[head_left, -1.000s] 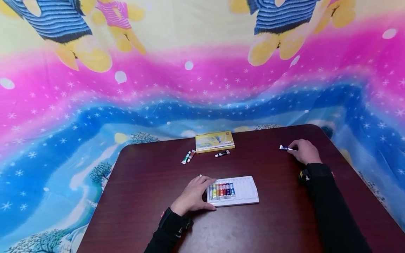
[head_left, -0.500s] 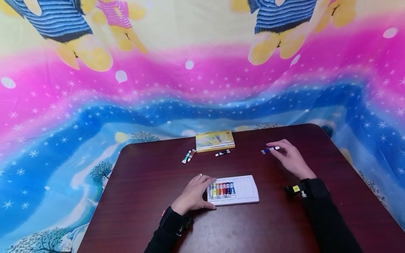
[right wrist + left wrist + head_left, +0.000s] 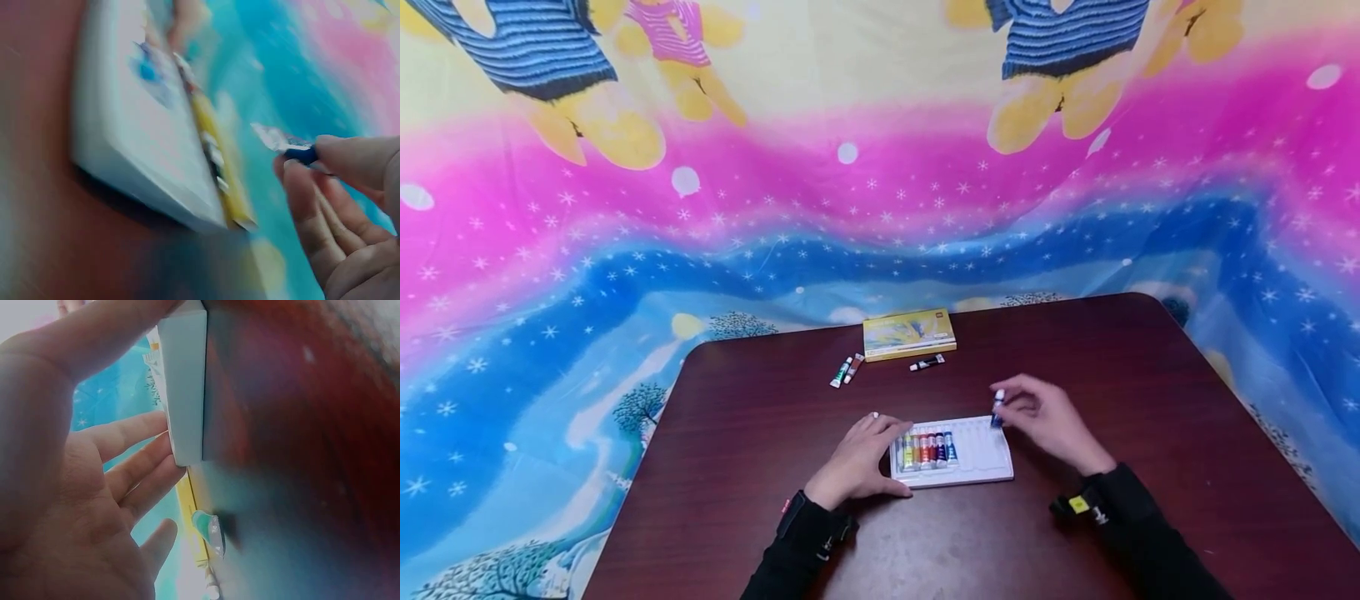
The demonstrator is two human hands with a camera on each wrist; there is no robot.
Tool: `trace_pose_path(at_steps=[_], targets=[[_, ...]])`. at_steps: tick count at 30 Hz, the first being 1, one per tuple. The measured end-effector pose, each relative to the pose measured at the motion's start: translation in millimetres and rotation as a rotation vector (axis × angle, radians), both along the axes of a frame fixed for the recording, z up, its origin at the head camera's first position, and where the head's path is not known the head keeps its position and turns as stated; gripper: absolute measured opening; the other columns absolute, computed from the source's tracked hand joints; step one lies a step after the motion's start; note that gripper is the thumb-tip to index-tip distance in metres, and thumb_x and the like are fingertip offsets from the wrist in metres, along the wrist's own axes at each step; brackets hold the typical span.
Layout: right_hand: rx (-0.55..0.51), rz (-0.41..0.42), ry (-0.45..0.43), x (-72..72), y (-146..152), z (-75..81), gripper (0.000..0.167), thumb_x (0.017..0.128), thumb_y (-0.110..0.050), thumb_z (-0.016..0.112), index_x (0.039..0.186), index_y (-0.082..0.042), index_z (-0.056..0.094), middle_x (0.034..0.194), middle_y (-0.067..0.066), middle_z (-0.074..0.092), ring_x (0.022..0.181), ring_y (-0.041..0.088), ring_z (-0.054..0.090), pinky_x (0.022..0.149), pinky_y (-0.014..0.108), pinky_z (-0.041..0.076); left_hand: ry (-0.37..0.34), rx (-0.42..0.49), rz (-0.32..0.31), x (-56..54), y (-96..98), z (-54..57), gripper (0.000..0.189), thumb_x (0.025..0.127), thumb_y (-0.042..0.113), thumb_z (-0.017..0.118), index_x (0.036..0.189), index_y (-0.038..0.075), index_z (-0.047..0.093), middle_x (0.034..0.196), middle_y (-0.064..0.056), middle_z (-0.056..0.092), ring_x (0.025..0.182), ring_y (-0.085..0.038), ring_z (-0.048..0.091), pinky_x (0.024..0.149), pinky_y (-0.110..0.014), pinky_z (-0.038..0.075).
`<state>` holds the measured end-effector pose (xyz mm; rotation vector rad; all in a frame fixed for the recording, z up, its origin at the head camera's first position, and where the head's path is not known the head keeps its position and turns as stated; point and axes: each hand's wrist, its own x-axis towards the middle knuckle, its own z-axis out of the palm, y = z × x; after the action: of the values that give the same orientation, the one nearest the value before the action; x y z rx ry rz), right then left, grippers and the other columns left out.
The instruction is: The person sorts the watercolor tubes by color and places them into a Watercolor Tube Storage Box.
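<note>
A white plastic tray (image 3: 983, 457) lies on the table with several coloured paint tubes (image 3: 928, 450) side by side in its left part. At its left end my left hand (image 3: 857, 462) holds it, thumb at the near edge and fingers at the far edge. The left wrist view shows the fingertips (image 3: 164, 425) against the tray's side. My right hand (image 3: 1056, 421) pinches a dark blue paint tube (image 3: 997, 410) between thumb and fingers, upright with its white cap up, over the tray's far right corner. In the right wrist view the tube (image 3: 299, 154) is partly hidden by the fingers.
A yellow box (image 3: 910, 335) lies at the table's back edge. Left of it in front are a green paint tube (image 3: 841, 372) and a brown one (image 3: 853, 369); a black paint tube (image 3: 927, 363) lies before it. A printed cloth (image 3: 880, 200) hangs behind the table.
My right hand has brought the dark blue paint tube from the back right of the table leftward and nearer, to the tray's right corner, turning it upright. My left hand stays on the tray.
</note>
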<state>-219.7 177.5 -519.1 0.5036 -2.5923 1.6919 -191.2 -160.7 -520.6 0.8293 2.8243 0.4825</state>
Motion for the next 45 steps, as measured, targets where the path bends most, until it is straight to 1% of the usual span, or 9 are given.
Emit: trace_pose_path(at_steps=[3,6,9,15,24,31,34,39,45], targets=[[0.078,0.047,-0.051,8.9,-19.1,-10.0,0.037,0.094,-0.009,0.076,0.130,-0.007,0.069,0.113,0.009,0.072,0.086,0.010,0.072,0.073,0.027,0.061,0.001,-0.002,0.001,-0.1,-0.1,-0.5,0.099,0.074,0.057,0.090,0.155,0.020,0.048,0.146,0.000,0.054,0.144,-0.024,0.044,0.127,-0.048,0.027],[0.101,0.066,-0.076,13.4,-33.1,-17.3,0.037,0.094,-0.010,0.077,0.130,-0.010,0.070,0.111,0.008,0.072,0.084,0.010,0.071,0.074,0.025,0.060,-0.001,-0.005,0.002,-0.1,0.3,-0.5,0.099,0.074,0.057,0.089,0.156,0.020,0.048,0.147,0.000,0.054,0.145,-0.024,0.043,0.127,-0.048,0.027],[0.105,0.065,-0.079,15.2,-42.1,-23.1,0.034,0.093,-0.010,0.078,0.126,-0.011,0.072,0.108,0.008,0.073,0.084,0.011,0.071,0.075,0.023,0.059,-0.009,-0.007,0.002,0.1,0.7,0.1,0.099,0.075,0.058,0.089,0.156,0.021,0.047,0.148,0.000,0.054,0.145,-0.024,0.043,0.127,-0.048,0.026],[0.104,0.068,-0.056,15.4,-53.0,-30.7,0.033,0.092,-0.009,0.078,0.125,-0.010,0.074,0.117,0.012,0.074,0.089,0.014,0.074,0.078,0.023,0.061,-0.032,0.009,0.009,0.1,0.2,0.4,0.098,0.076,0.057,0.088,0.156,0.020,0.047,0.148,-0.001,0.054,0.146,-0.025,0.042,0.127,-0.051,0.026],[0.208,0.060,-0.013,17.4,-58.0,-33.4,0.036,0.089,-0.010,0.082,0.124,-0.009,0.076,0.100,0.000,0.066,0.089,0.010,0.067,0.078,0.020,0.059,-0.027,0.005,0.005,-1.0,-0.9,-1.0,0.099,0.076,0.058,0.088,0.157,0.020,0.046,0.148,-0.001,0.053,0.145,-0.025,0.042,0.127,-0.050,0.026],[0.365,0.065,0.100,22.4,-57.2,-28.7,0.045,0.084,-0.019,0.087,0.127,-0.009,0.075,0.088,-0.006,0.062,0.078,0.004,0.056,0.069,0.020,0.050,-0.026,0.007,0.003,0.0,-0.4,-0.1,0.099,0.075,0.059,0.088,0.157,0.021,0.046,0.148,-0.001,0.053,0.147,-0.025,0.042,0.127,-0.050,0.026],[0.436,0.071,0.120,24.2,-57.3,-24.9,0.050,0.083,-0.023,0.089,0.128,-0.009,0.074,0.088,-0.005,0.064,0.074,0.005,0.050,0.065,0.021,0.044,-0.028,0.007,0.007,-0.5,-0.2,-0.5,0.099,0.075,0.059,0.087,0.157,0.021,0.046,0.148,-0.001,0.053,0.147,-0.025,0.041,0.127,-0.051,0.026],[0.527,0.075,0.095,26.6,-58.5,-19.8,0.054,0.083,-0.026,0.088,0.131,-0.010,0.072,0.095,-0.004,0.064,0.080,0.008,0.048,0.069,0.023,0.042,-0.024,0.007,0.005,-1.2,-0.3,-1.7,0.099,0.076,0.059,0.087,0.157,0.021,0.047,0.147,-0.001,0.054,0.147,-0.026,0.041,0.127,-0.052,0.026],[0.549,0.071,0.090,28.5,-59.0,-19.2,0.051,0.083,-0.026,0.088,0.129,-0.010,0.073,0.093,-0.004,0.059,0.083,0.009,0.047,0.070,0.024,0.042,-0.009,0.004,-0.001,-0.2,-0.4,-1.9,0.098,0.075,0.059,0.088,0.156,0.020,0.048,0.146,-0.001,0.055,0.146,-0.026,0.043,0.127,-0.051,0.027]])
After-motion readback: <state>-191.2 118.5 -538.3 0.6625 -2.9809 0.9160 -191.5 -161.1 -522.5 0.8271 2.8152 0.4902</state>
